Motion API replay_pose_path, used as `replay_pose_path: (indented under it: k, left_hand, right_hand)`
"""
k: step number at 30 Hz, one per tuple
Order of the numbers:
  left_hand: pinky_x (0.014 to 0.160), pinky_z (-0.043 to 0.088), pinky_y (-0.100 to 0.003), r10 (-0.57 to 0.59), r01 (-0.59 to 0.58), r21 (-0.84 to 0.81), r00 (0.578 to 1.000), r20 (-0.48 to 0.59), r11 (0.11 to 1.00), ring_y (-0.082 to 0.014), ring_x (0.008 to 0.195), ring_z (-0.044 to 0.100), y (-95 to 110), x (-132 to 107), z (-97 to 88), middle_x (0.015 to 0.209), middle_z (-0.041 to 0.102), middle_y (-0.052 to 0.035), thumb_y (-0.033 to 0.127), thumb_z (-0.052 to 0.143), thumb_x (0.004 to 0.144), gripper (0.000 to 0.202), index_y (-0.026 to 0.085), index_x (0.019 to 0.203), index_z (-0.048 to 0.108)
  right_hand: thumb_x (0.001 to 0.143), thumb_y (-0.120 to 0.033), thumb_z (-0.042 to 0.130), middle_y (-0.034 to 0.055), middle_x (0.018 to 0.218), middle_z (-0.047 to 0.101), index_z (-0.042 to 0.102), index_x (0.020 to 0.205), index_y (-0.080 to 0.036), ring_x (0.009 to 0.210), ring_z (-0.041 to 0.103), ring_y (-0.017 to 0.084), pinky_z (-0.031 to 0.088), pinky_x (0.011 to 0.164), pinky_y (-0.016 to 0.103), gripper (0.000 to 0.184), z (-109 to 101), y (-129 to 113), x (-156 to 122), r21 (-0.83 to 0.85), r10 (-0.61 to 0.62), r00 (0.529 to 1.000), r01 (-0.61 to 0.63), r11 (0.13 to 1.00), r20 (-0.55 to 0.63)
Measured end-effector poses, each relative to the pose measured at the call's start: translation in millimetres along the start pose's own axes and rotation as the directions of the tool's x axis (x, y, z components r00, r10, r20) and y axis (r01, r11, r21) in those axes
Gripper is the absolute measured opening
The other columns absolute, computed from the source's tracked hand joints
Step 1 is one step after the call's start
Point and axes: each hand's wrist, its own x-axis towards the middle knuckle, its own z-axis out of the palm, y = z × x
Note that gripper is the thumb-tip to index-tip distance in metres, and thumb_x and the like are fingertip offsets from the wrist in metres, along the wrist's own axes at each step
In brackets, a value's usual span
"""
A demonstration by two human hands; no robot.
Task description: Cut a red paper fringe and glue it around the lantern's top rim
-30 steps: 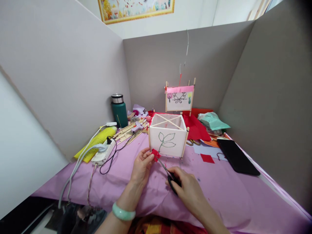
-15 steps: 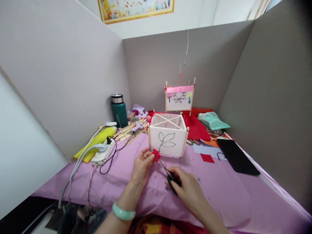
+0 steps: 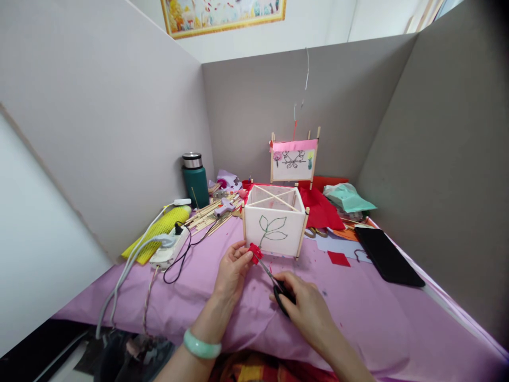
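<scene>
Between thumb and fingers, my left hand [image 3: 233, 268] pinches a small crumpled red piece [image 3: 255, 253], paper or cloth; I cannot tell which. My right hand [image 3: 304, 300] grips black-handled scissors [image 3: 281, 297], whose blades point up and left and reach the red piece. Just beyond both hands stands a box-shaped lantern [image 3: 274, 231] with white sides, wooden corner sticks and crossed sticks on top. A green leafy sprig is drawn on its front. To the right, a flat red square [image 3: 339, 258] lies on the purple cloth [image 3: 358, 313].
At the left are a power strip [image 3: 169, 252] with cables, yellow netting [image 3: 159, 233], wooden sticks [image 3: 207, 215], a glue gun [image 3: 225, 207] and a green bottle [image 3: 195, 180]. A smaller lantern [image 3: 293, 164] hangs behind. A black tablet-like slab [image 3: 387, 254] lies right. Grey panels enclose the table.
Both hands keep nearly the same place, with the scissors still at the red piece. The whole view has shifted very slightly.
</scene>
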Motion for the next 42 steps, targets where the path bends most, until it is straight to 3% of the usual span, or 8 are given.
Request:
replay_pose_path:
  k: [42]
  left_hand:
    - [0.067, 0.049, -0.024, 0.013, -0.013, 0.005, 1.000, -0.023, 1.000, -0.0124, 0.068, 0.065, 0.6, 0.5, -2.1, 0.075, 0.068, -0.0007, 0.011, 0.082, 0.056, 0.047, 0.015, 0.095, 0.057]
  right_hand:
    - [0.078, -0.022, 0.052, 0.0017, 0.093, 0.072, 0.063, 0.100, -0.024, 0.085, 0.064, 0.021, 0.042, 0.069, 0.028, 0.025, -3.0, 2.5, -1.0, 0.051, -0.007, 0.999, 0.005, 0.999, 0.034]
